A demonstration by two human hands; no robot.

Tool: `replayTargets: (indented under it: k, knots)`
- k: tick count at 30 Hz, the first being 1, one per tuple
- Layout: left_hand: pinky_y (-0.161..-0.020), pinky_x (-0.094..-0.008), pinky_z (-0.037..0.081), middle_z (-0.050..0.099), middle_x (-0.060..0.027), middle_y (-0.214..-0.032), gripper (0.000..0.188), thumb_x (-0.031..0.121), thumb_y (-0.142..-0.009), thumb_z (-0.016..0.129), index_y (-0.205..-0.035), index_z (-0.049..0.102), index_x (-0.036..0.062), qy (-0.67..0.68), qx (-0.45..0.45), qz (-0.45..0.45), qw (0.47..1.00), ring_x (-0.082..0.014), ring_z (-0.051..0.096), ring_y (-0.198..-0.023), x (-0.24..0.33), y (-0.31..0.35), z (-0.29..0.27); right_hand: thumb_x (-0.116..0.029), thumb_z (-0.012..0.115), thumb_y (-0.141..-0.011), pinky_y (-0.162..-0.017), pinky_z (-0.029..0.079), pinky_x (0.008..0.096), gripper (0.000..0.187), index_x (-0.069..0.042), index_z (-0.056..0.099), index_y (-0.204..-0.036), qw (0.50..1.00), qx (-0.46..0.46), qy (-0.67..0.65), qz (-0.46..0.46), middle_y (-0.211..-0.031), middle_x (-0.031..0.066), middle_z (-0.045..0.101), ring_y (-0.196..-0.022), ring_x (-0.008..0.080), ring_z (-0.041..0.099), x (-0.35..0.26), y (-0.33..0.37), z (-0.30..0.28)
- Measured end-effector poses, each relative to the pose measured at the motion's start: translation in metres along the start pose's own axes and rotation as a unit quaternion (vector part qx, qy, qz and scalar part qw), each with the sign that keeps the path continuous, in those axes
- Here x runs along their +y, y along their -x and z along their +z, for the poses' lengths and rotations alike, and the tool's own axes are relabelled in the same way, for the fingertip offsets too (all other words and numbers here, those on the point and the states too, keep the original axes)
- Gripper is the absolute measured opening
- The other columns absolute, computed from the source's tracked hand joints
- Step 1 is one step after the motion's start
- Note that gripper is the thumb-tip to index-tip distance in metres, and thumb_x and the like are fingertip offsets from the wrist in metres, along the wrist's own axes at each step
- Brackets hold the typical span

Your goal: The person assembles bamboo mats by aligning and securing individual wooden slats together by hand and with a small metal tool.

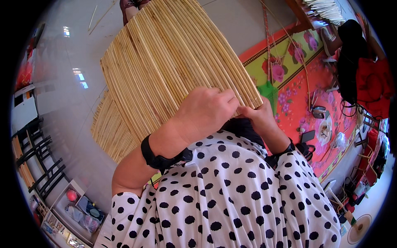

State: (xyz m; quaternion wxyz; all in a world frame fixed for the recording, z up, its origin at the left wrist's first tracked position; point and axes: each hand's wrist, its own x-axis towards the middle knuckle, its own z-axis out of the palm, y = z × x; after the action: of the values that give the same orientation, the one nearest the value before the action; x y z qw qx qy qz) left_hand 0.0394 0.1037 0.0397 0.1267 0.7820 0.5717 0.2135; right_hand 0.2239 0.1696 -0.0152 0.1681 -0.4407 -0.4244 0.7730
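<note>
A large panel of pale yellow reed stalks (165, 53), laid side by side, slants away from my lap. Its curved near right corner is gripped by my right hand (262, 118), thumb at the edge and the other fingers partly hidden. Across the near edge lies my left hand (209, 105), curled closed with its knuckles up. Its fingertips come close to my right thumb, and whatever they pinch is hidden. A second reed panel (109, 124) lies lower, partly covered by the first.
A red floral mat (289, 103) covers the floor at right, with a phone (307, 136), a plastic bag (340, 140) and long loose stalks (304, 62). Another person in black (351, 62) sits there. Black racks (39, 159) and a bin with bags (82, 206) stand left.
</note>
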Motion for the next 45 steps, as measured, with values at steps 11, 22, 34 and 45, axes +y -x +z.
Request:
replayTargets:
  k: [11,22,34,45]
  knots:
    - [-0.053,-0.0337,0.049,0.054,-0.0049,-0.072,0.005,0.011,-0.074,0.057,-0.072,0.054,0.0075,0.021,-0.051,0.009,0.998,-0.0227,0.06,-0.065,-0.013,-0.01,-0.009,-0.007,0.067,-0.069,-0.064,0.056,0.0294,0.035,0.002,0.059,-0.102,0.999,0.031,0.004,0.012,-0.091,0.0059,0.062,-0.076,0.014,0.062,-0.006,0.003,0.007]
    - [-0.053,-0.0319,0.051,0.055,-0.004,-0.072,0.005,0.01,-0.073,0.054,-0.069,0.053,0.0089,0.024,-0.04,0.0,0.999,-0.0206,0.061,-0.065,-0.009,-0.007,-0.01,-0.007,0.067,-0.069,-0.062,0.056,0.0274,0.033,0.003,0.059,-0.099,0.999,0.034,0.017,0.004,-0.088,0.0057,0.062,-0.073,0.0127,0.062,-0.009,0.002,0.008]
    - [-0.054,-0.0327,0.049,0.055,-0.004,-0.073,0.005,0.012,-0.073,0.058,-0.075,0.056,0.0076,0.027,-0.05,-0.006,0.998,-0.0206,0.06,-0.064,-0.007,-0.006,-0.007,-0.008,0.067,-0.068,-0.062,0.055,0.0265,0.033,0.003,0.059,-0.098,0.999,0.033,0.009,0.012,-0.087,0.0061,0.062,-0.072,0.0127,0.061,-0.01,0.003,0.008]
    - [-0.06,-0.0379,0.051,0.063,-0.0113,-0.071,0.01,0.013,-0.071,0.059,-0.068,0.064,0.0054,-0.016,-0.216,-0.003,0.976,-0.0285,0.064,-0.068,-0.008,-0.047,-0.019,-0.007,0.066,-0.071,-0.067,0.056,0.03,0.042,0.002,0.054,-0.11,0.998,0.034,0.02,0.042,-0.097,0.0073,0.061,-0.083,0.0169,0.062,-0.007,0.003,0.006]
